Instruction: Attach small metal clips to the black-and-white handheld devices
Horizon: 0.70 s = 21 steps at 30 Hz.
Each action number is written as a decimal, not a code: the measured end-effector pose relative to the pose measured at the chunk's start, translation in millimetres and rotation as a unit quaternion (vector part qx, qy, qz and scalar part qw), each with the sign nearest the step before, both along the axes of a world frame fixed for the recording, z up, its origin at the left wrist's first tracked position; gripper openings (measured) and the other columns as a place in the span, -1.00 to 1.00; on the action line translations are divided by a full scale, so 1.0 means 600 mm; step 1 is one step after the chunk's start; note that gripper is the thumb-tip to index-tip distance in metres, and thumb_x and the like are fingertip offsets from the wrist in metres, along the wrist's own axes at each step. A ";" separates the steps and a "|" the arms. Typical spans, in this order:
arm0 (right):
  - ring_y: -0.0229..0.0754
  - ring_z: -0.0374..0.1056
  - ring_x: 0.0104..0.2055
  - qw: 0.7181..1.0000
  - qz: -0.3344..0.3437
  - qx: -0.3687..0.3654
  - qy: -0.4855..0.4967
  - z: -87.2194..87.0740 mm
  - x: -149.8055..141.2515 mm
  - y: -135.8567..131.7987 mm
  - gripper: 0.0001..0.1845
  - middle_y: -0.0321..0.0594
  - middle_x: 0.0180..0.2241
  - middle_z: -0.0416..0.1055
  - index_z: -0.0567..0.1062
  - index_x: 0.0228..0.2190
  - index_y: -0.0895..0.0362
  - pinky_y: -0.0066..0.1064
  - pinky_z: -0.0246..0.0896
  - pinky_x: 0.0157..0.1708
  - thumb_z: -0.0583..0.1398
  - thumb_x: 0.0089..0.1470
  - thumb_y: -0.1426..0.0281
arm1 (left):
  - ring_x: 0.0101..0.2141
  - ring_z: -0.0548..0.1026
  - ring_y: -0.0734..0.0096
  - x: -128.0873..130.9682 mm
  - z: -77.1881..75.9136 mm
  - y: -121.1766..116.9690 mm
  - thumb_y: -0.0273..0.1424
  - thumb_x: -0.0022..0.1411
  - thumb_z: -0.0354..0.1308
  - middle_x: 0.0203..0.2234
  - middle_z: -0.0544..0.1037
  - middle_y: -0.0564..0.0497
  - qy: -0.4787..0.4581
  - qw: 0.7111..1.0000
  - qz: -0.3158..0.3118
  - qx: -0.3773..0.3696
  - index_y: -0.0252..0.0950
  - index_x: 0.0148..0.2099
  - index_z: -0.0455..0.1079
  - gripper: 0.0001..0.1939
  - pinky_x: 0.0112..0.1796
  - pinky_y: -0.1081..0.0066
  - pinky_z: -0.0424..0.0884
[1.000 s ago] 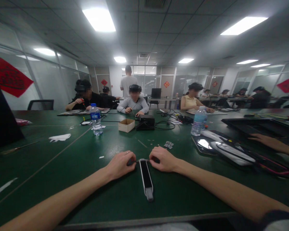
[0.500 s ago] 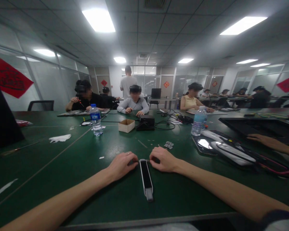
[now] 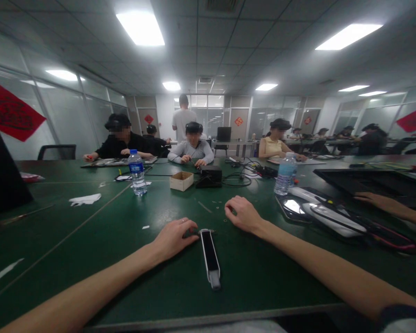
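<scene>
A long slim device (image 3: 210,254) with a black face, white edges and a grey tip at its near end lies on the green table in front of me. My left hand (image 3: 175,237), with a ring on one finger, is at its far end, thumb and fingers closed on its left corner, where a small stub shows. Farther off and to the right is my right hand (image 3: 243,213), fingers curled down at the tabletop and apart from the device. It covers the spot of the small grey parts; what its fingertips hold, if anything, is hidden.
Tiny bits (image 3: 217,207) lie beyond the device. Farther out stand a small open box (image 3: 182,181), a black box (image 3: 209,177) with cables and two water bottles (image 3: 137,173). White-and-black devices (image 3: 333,219) and another person's hand (image 3: 377,200) are at right. Several people sit across.
My right hand has left the device's far end and moved away and to the right, over the grey parts. My left hand and the device have hardly moved.
</scene>
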State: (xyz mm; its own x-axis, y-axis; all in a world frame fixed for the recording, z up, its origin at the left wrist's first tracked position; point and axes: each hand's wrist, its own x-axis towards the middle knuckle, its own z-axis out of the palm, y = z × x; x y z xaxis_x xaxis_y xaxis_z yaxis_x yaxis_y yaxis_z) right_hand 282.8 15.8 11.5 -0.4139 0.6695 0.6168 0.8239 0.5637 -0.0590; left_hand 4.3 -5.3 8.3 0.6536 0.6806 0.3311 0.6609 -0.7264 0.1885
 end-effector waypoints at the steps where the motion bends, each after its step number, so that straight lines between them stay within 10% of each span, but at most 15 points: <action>1: -0.13 0.27 -0.32 1.000 -0.021 -0.003 0.000 -0.001 0.009 0.009 -0.86 -0.15 -0.41 0.44 0.46 -0.42 0.17 -0.31 0.14 -0.25 0.11 0.14 0.48 | -0.42 0.44 0.43 -0.002 -0.001 0.001 -0.29 0.28 0.15 -0.32 0.50 0.06 0.000 1.000 0.000 0.000 -0.24 -0.12 0.42 -0.83 -0.39 0.46 0.34; 21: -0.02 0.25 -0.05 0.988 0.005 -0.143 -0.058 -0.017 0.024 0.024 -0.88 -0.08 -0.20 0.42 0.56 -0.36 0.16 -0.13 0.16 -0.06 0.20 0.12 0.41 | -0.36 0.48 0.40 -0.007 -0.001 -0.001 -0.37 0.32 0.12 -0.29 0.51 0.06 0.003 1.000 0.005 -0.019 -0.21 -0.14 0.44 -0.89 -0.36 0.46 0.36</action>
State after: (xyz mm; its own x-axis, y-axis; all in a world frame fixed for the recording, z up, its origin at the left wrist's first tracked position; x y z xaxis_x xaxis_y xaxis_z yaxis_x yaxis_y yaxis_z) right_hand 297.2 30.2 1.1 -0.4787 0.8049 0.3507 0.8287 0.5462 -0.1222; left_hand -0.2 -6.2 7.8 0.6478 0.6998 0.3009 0.6698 -0.7115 0.2126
